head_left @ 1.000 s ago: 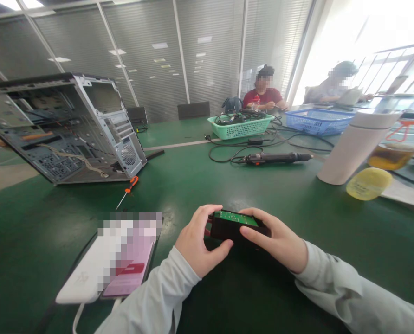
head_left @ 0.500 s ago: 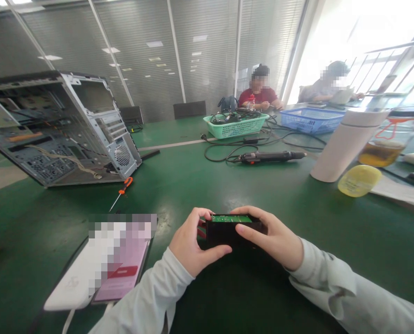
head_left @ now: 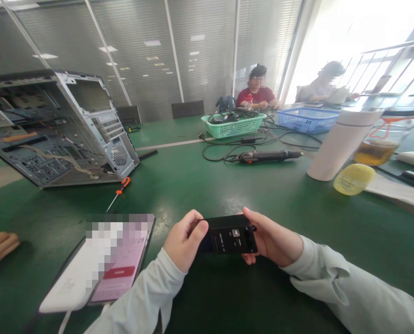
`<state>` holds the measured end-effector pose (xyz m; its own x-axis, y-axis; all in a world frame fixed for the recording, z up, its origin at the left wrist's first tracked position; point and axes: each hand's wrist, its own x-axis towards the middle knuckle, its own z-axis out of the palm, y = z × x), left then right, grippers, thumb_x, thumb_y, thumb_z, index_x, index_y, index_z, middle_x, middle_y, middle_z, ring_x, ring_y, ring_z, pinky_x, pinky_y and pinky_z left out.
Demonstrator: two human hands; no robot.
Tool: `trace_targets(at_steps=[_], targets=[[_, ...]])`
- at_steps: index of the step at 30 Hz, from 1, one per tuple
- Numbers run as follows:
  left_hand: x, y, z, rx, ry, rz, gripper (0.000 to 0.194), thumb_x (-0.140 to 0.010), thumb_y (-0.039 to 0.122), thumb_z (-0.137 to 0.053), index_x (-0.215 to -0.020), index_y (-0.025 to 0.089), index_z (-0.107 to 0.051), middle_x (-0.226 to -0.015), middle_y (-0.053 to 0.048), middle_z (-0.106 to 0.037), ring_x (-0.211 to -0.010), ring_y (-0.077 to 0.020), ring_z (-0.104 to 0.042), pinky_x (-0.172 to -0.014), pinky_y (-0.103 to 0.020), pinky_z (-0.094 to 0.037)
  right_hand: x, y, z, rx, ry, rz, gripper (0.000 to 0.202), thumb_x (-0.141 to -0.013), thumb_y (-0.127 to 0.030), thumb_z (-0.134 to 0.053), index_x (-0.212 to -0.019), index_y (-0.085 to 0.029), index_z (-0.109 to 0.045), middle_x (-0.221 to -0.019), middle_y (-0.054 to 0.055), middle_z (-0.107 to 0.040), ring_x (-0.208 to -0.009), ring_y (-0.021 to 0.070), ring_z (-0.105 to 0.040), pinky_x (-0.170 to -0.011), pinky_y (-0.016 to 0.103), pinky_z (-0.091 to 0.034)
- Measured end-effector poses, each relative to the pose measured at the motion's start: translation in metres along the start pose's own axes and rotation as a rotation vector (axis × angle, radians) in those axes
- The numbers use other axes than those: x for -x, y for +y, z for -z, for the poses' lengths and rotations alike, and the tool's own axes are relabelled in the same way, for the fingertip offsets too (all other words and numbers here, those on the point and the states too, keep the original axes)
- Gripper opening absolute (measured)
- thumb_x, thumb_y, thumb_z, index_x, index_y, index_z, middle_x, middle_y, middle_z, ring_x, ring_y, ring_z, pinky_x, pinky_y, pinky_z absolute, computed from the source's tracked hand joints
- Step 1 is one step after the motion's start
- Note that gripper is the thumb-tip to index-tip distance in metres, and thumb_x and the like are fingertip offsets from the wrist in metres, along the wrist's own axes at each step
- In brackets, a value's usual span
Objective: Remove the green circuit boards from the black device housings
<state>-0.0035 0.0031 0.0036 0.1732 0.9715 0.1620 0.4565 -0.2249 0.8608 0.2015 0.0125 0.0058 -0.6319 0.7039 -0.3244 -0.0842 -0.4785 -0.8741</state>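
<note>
A black rectangular electronics case (head_left: 228, 237), with white printing and a small square port on the side toward me, is held just above the green table. My left hand (head_left: 185, 237) grips its left end, the thumb over the near top edge. Against the right end, my right hand (head_left: 271, 239) holds it between the thumb on top and fingers partly hidden beneath. Left of my hands lie a white power bank (head_left: 78, 273) and a phone (head_left: 123, 273) with a lit pink screen. An orange-handled screwdriver (head_left: 122, 186) rests beyond them.
An open computer tower (head_left: 113, 148) stands at left. Farther back are an electric screwdriver (head_left: 269, 157), a green basket of cables (head_left: 235, 127) and a blue basket (head_left: 307, 121). A white bottle (head_left: 342, 146) and yellow container (head_left: 353, 180) stand right. Another person's hand (head_left: 0, 250) rests at left.
The black case has been turned, so its printed side faces me and the green circuit board no longer shows. My thumbs have shifted on it. The other person's hand has come further in at left.
</note>
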Motion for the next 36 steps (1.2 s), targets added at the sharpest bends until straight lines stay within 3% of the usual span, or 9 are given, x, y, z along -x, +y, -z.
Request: trace_targets(at_steps=[5, 9, 12, 16, 33, 36], targets=[[-0.003, 0.002, -0.001, 0.000, 0.093, 0.099, 0.051, -0.081, 0.065, -0.034, -0.055, 0.022, -0.043, -0.049, 0.003, -0.043, -0.051, -0.0151, -0.045, -0.051, -0.026, -0.032, 0.001, 0.000, -0.003, 0.079, 0.022, 0.056, 0.074, -0.057, -0.082, -0.060, -0.084, -0.015, -0.044, -0.060, 0.000, -0.056, -0.049, 0.0104, -0.057, -0.043, 0.014, -0.039], [-0.004, 0.002, -0.004, 0.158, 0.058, 0.219, 0.054, -0.078, 0.069, -0.037, -0.057, 0.021, -0.048, -0.041, 0.002, -0.053, -0.039, -0.0146, -0.048, -0.043, -0.025, -0.035, -0.001, -0.001, -0.003, 0.110, 0.049, 0.080, 0.071, -0.058, -0.077, -0.065, -0.087, -0.016, -0.043, -0.058, -0.001, -0.056, -0.048, 0.0116, -0.056, -0.042, 0.015, -0.037], [-0.005, 0.004, -0.004, 0.262, 0.031, 0.268, 0.055, -0.076, 0.070, -0.040, -0.059, 0.018, -0.052, -0.040, -0.001, -0.057, -0.035, -0.0131, -0.049, -0.039, -0.022, -0.033, -0.004, -0.001, 0.002, 0.026, 0.061, -0.022, 0.064, -0.070, -0.077, -0.053, -0.073, -0.013, -0.048, -0.057, 0.001, -0.054, -0.048, 0.0090, -0.055, -0.043, 0.014, -0.037], [-0.006, 0.005, -0.004, 0.327, 0.029, 0.288, 0.053, -0.072, 0.068, -0.046, -0.061, 0.016, -0.054, -0.040, 0.000, -0.057, -0.036, -0.0109, -0.051, -0.040, -0.020, -0.032, -0.006, 0.000, 0.009, -0.120, 0.057, -0.152, 0.075, -0.089, -0.073, -0.021, -0.060, -0.010, -0.051, -0.056, 0.003, -0.051, -0.049, 0.0066, -0.054, -0.046, 0.013, -0.040], [-0.009, 0.003, -0.004, 0.431, 0.070, 0.321, 0.053, -0.062, 0.069, -0.060, -0.058, 0.016, -0.054, -0.042, 0.002, -0.053, -0.040, -0.0102, -0.050, -0.043, -0.022, -0.038, -0.003, -0.006, 0.001, -0.198, 0.080, -0.143, 0.078, -0.091, -0.071, -0.009, -0.063, -0.011, -0.050, -0.058, 0.003, -0.051, -0.049, 0.0070, -0.053, -0.049, 0.014, -0.041], [-0.011, 0.000, -0.004, 0.448, 0.043, 0.349, 0.055, -0.058, 0.071, -0.060, -0.057, 0.016, -0.054, -0.041, 0.002, -0.053, -0.039, -0.0106, -0.050, -0.042, -0.022, -0.038, -0.004, -0.004, 0.001, -0.187, 0.074, -0.112, 0.075, -0.090, -0.073, -0.015, -0.065, -0.012, -0.050, -0.059, 0.002, -0.051, -0.050, 0.0076, -0.054, -0.049, 0.015, -0.041]])
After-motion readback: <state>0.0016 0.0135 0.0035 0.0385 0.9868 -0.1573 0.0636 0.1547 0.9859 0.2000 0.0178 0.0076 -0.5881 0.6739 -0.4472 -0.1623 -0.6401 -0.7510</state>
